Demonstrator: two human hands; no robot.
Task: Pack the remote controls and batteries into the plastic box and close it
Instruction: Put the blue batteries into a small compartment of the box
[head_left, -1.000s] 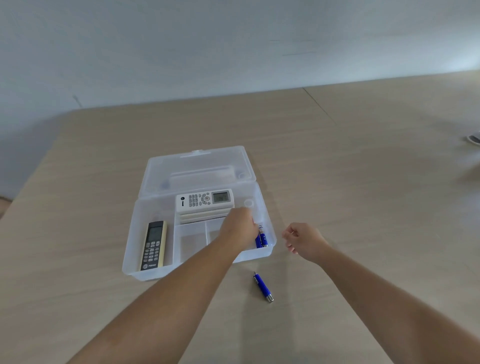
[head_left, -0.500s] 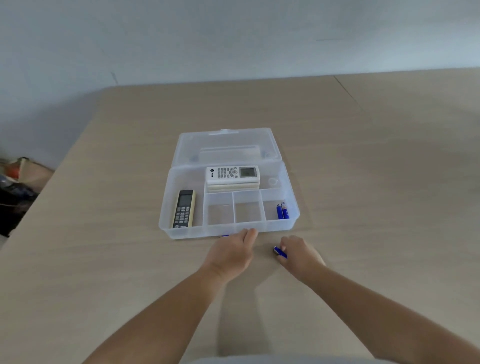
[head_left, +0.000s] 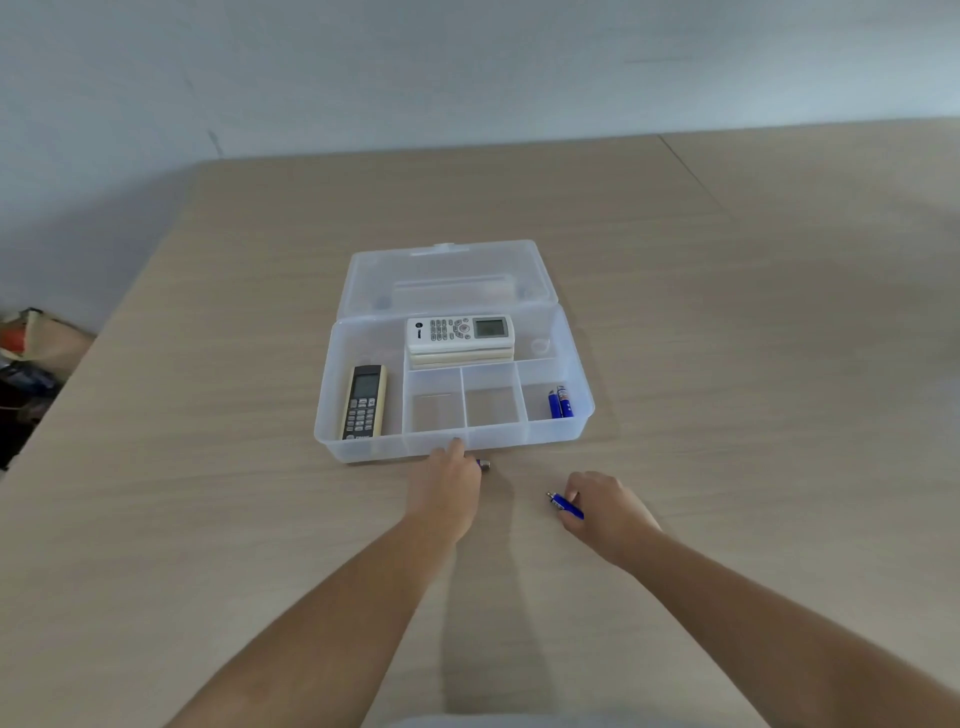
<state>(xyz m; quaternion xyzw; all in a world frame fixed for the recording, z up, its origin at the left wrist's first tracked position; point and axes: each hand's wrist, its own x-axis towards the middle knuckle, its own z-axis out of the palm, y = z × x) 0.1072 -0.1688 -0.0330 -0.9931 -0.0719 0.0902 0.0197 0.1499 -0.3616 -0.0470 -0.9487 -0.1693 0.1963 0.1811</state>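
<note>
The clear plastic box (head_left: 582, 415) stands open on the table, its lid (head_left: 447, 275) laid back. Inside, a white remote (head_left: 460, 330) tops a stack at the rear, and a black-and-gold remote (head_left: 363, 402) lies in the left compartment. Two blue batteries (head_left: 560, 402) lie in the front right compartment. My left hand (head_left: 447, 483) rests at the box's front wall, closed over a blue battery (head_left: 483, 464) whose silver end sticks out. My right hand (head_left: 608, 512) is to the right on the table, pinching another blue battery (head_left: 563, 506).
The wooden table (head_left: 727, 312) runs far back to a pale wall and ends in an edge on the left. Beyond that edge, bags and clutter (head_left: 31, 343) sit on the floor. Two middle front compartments (head_left: 462, 405) hold nothing.
My left hand came out of the box to its front wall. My right hand took hold of the battery that lay on the table. The view pulled back.
</note>
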